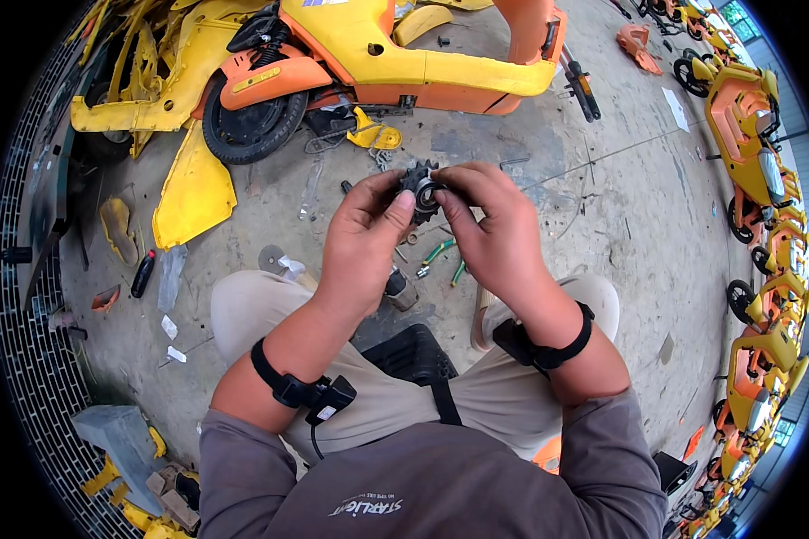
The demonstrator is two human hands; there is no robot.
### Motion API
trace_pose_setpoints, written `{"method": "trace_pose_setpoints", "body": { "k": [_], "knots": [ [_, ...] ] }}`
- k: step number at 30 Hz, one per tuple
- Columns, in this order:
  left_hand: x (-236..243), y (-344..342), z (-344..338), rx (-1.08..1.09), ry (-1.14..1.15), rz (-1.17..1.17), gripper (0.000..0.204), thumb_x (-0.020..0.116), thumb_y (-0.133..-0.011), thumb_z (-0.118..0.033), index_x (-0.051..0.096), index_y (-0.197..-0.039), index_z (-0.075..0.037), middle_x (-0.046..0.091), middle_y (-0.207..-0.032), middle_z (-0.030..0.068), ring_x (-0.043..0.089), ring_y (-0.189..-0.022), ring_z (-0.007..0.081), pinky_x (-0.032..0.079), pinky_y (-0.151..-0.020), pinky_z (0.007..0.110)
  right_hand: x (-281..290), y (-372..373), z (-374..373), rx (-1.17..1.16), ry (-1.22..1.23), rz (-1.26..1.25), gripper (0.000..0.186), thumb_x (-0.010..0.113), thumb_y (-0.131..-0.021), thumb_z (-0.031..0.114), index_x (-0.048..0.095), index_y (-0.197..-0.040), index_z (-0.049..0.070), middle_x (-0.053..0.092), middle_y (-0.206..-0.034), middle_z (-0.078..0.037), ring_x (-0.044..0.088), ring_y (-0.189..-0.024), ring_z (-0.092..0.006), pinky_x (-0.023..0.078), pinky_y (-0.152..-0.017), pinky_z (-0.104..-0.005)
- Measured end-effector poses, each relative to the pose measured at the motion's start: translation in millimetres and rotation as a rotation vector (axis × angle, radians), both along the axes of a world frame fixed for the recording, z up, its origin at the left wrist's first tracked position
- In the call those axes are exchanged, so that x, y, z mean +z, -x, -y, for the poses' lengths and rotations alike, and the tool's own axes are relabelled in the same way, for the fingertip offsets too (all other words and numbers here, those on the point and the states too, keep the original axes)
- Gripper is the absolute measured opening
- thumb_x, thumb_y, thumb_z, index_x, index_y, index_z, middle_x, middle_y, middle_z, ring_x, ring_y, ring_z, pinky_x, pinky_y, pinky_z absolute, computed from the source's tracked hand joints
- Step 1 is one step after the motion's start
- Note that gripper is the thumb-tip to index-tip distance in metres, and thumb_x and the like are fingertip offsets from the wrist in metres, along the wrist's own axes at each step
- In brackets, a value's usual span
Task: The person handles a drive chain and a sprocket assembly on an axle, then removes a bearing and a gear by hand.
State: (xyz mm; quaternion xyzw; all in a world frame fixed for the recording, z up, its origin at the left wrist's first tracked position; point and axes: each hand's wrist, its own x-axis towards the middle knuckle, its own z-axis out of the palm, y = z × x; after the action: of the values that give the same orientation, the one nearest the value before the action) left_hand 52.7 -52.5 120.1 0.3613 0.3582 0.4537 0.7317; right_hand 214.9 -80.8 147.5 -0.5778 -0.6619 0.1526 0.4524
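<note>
A dark toothed sprocket with a ringed hub [422, 196] is held up between my two hands. My left hand [368, 220] is closed on its left side, thumb against its face. My right hand [485, 216] grips the right side with thumb and fingers at the hub. Below them on the concrete lie green-handled tools [436, 258], a small metal ring [412, 239] and a dark cylindrical tool [397, 287], partly hidden by my body.
A yellow and orange scooter body with a black wheel [252, 121] lies ahead, beside loose yellow panels [191, 202]. Scooters [746, 157] line the right. A dark bottle [142, 274] lies left; a grey box [117, 449] and scraps sit lower left.
</note>
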Motion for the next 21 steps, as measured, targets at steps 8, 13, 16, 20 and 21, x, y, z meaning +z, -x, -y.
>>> {"method": "trace_pose_setpoints", "body": {
  "k": [8, 13, 16, 20, 21],
  "knots": [
    [4.6, -2.7, 2.6, 0.014, -0.036, -0.080, 0.036, 0.064, -0.099, -0.011, 0.053, -0.130, 0.004, 0.063, -0.117, 0.0084, 0.061, -0.103, 0.0115, 0.052, -0.089, 0.027, -6.7, -5.7, -4.2, -0.030, -0.045, 0.083, 0.019, 0.067, -0.084, 0.001, 0.070, -0.103, 0.002, 0.069, -0.096, -0.017, 0.064, -0.088, -0.0389, 0.053, -0.078, -0.0422],
    [7.7, -3.3, 0.5, 0.002, -0.007, -0.086, 0.037, 0.064, -0.099, -0.010, 0.053, -0.131, 0.005, 0.063, -0.117, 0.0089, 0.062, -0.102, 0.0115, 0.054, -0.088, 0.027, -6.4, -5.9, -3.1, -0.033, 0.047, -0.056, 0.019, 0.066, -0.086, 0.001, 0.070, -0.104, 0.002, 0.069, -0.096, -0.016, 0.066, -0.086, -0.0348, 0.054, -0.077, -0.0386],
    [6.0, -1.2, -1.0, -0.013, 0.007, -0.102, 0.039, 0.063, -0.099, -0.012, 0.052, -0.132, 0.005, 0.063, -0.118, 0.0093, 0.063, -0.103, 0.0130, 0.054, -0.089, 0.029, -5.9, -3.9, -2.1, -0.031, 0.159, -0.258, 0.019, 0.066, -0.088, 0.001, 0.070, -0.106, 0.001, 0.069, -0.096, -0.016, 0.068, -0.085, -0.0311, 0.054, -0.076, -0.0357],
    [4.7, 0.6, -1.2, -0.029, -0.059, -0.122, 0.043, 0.065, -0.098, -0.013, 0.051, -0.133, 0.007, 0.063, -0.118, 0.0098, 0.062, -0.103, 0.0129, 0.054, -0.088, 0.028, -3.8, -4.6, -1.7, -0.014, 0.167, -0.245, 0.020, 0.066, -0.088, 0.002, 0.070, -0.108, 0.001, 0.069, -0.096, -0.016, 0.068, -0.085, -0.0286, 0.054, -0.076, -0.0339],
    [4.5, 0.8, -1.2, -0.025, -0.082, -0.124, 0.044, 0.067, -0.097, -0.012, 0.050, -0.133, 0.009, 0.064, -0.116, 0.0098, 0.062, -0.101, 0.0115, 0.053, -0.086, 0.026, -2.8, -4.2, -1.6, -0.012, 0.149, -0.205, 0.020, 0.066, -0.088, 0.002, 0.070, -0.108, 0.001, 0.069, -0.095, -0.016, 0.068, -0.085, -0.0283, 0.054, -0.076, -0.0337]
  ]
}}
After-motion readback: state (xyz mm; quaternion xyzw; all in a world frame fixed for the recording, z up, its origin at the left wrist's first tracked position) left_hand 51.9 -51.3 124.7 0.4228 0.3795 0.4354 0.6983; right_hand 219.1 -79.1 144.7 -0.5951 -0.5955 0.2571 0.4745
